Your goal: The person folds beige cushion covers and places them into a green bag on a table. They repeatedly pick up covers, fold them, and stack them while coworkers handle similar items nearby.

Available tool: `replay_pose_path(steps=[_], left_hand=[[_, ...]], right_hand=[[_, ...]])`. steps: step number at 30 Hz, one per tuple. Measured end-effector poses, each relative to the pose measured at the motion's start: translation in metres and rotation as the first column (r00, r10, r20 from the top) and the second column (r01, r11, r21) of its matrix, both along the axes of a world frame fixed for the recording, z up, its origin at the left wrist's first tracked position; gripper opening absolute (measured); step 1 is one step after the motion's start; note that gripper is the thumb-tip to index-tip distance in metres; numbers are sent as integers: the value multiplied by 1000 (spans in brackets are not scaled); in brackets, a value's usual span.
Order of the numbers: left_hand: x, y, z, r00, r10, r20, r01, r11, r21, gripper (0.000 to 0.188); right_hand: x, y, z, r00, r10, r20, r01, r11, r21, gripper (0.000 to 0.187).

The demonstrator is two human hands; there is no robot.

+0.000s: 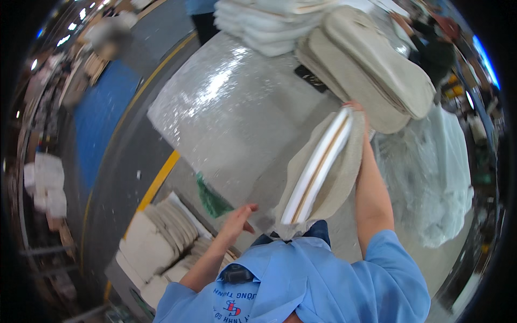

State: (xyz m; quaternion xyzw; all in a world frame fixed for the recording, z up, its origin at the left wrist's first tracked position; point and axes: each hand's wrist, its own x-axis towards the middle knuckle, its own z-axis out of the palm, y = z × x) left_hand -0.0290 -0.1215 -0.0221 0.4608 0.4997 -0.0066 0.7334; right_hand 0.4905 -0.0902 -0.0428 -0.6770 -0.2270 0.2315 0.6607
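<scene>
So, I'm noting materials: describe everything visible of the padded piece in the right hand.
The padded piece is long, with beige, woven-looking fabric on both sides. Its edge shows two white, foamy-looking bands flanking a brown strip. It slants, edge up, from near the waist toward the upper right. The right hand grips its far end; whether the shirt touches it is unclear.

The middle of the view is fairly bright, while the sides turn dim and the corners go black. Small white lamps (63, 40) glow at upper left, and a bluish strip light (487, 62) burns out near the right rim. Glare streaks the shiny plastic cover (253, 102). The white edge of the cushion (322, 164) nearly washes out. Straight lines bend toward the rim, and a patch at upper left is blurred.
</scene>
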Motion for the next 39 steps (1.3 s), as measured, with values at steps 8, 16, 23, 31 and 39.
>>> replay_pose_path(steps=[8,16,23,31,39], left_hand=[[1,-87,16,828,260,497,-219,965,-141,72],[32,-69,32,822,259,508,-401,896,192,60],[43,-58,9,834,227,503,-490,723,487,47],[46,61,-1,679,522,517,-722,600,343,44],[96,179,-15,-30,584,811,-661,597,-454,35]], right_hand=[[-25,22,19,969,-61,-240,83,993,85,25],[-51,-10,25,955,-112,-276,142,986,92,31],[-37,-46,3,948,-64,-311,146,958,249,26],[-103,-136,25,943,-140,-300,177,979,99,20],[-280,-236,37,738,448,-504,-552,831,-70,22]])
